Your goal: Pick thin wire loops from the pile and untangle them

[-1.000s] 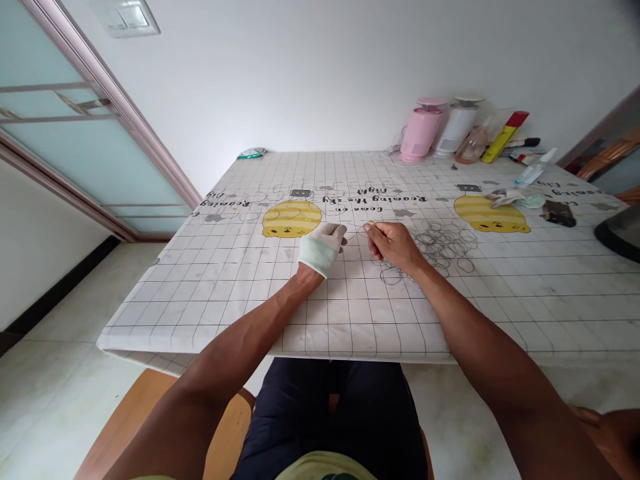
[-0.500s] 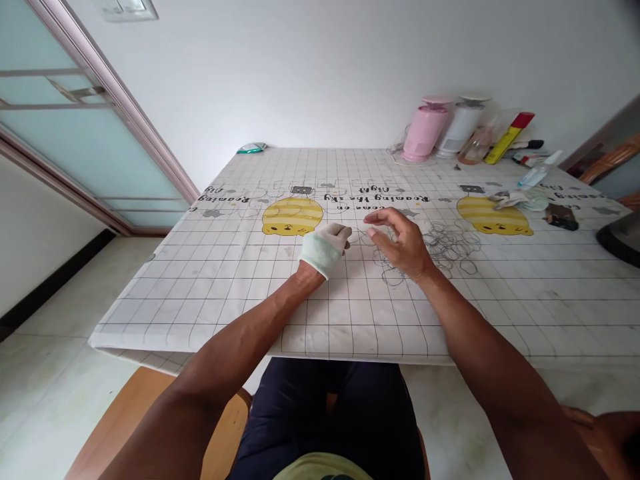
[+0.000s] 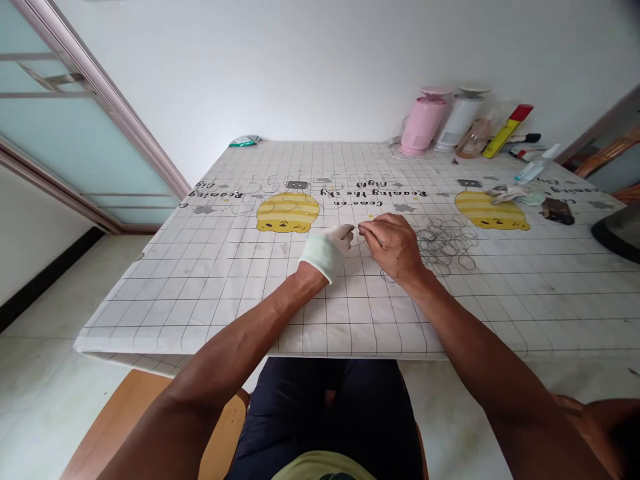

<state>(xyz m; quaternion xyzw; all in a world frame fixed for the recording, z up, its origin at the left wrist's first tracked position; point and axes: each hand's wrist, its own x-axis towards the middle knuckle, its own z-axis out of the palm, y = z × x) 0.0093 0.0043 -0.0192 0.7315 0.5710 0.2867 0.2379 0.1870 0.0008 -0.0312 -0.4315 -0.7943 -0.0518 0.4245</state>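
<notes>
My left hand (image 3: 335, 245) wears a white and pale green glove, and its thumb and fingers are pinched together. Very near its fingertips, my bare right hand (image 3: 393, 243) also makes a pinch. A thin dark wire ring (image 3: 364, 243) shows faintly between the two hands, and the fingers hide most of it. A loose tangled pile of thin dark wire rings (image 3: 447, 243) spreads over the checked tablecloth (image 3: 240, 293), right beside and partly behind my right hand. More thin, faint loops (image 3: 257, 183) lie on the cloth beyond my left hand.
At the back right stand a pink cylindrical device (image 3: 424, 123), a white one (image 3: 457, 120) and a yellow can with a red cap (image 3: 507, 132). A crumpled glove (image 3: 517, 195) and a small dark box (image 3: 557, 211) lie on the right. A green packet (image 3: 245, 141) rests at the far left corner.
My right hand has moved left towards my left hand, and its spread fingers have closed into a pinch. My left hand stays nearly in place. The whole view has shifted slightly.
</notes>
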